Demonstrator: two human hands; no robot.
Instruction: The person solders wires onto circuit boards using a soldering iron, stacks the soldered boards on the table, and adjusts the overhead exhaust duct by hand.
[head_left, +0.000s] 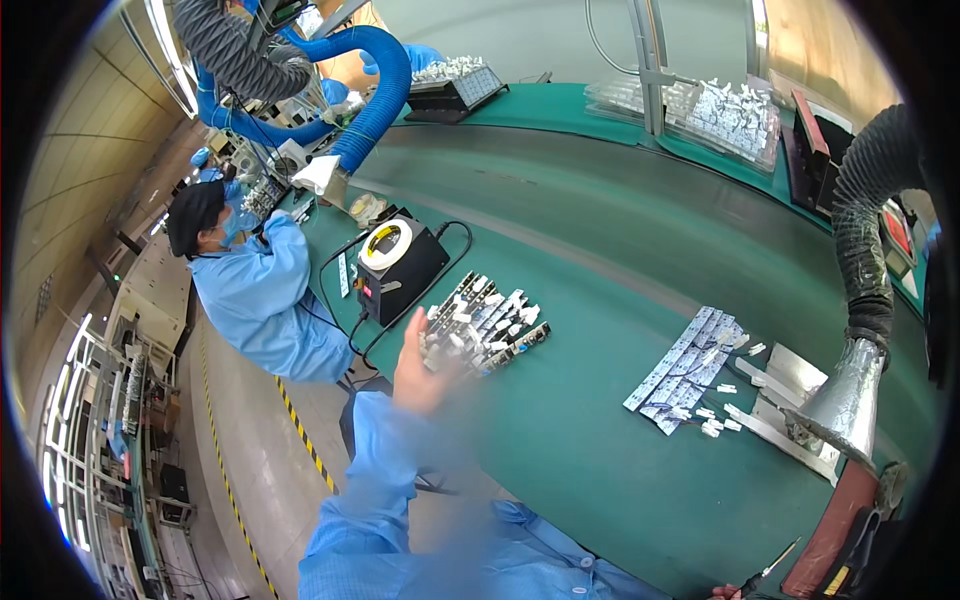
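Note:
My left hand [416, 380] is at the near left edge of a group of narrow circuit board strips [485, 325] with white connectors. One finger stretches up beside the strips and the hand looks open; a blurred patch hides its lower part, and I cannot tell how firmly it touches them. At the bottom right edge, my right hand [724, 593] is only partly in view, closed round a soldering iron [768, 568] with a dark handle and a thin metal tip pointing up and right.
Beyond the left hand stands a black box [402, 275] with cables and a white ring-shaped roll [385, 245]. Wired light strips [685, 365] lie on the green table at right, beside a metal holder [785, 390] and fume duct [845, 400]. A co-worker [255, 285] sits at left.

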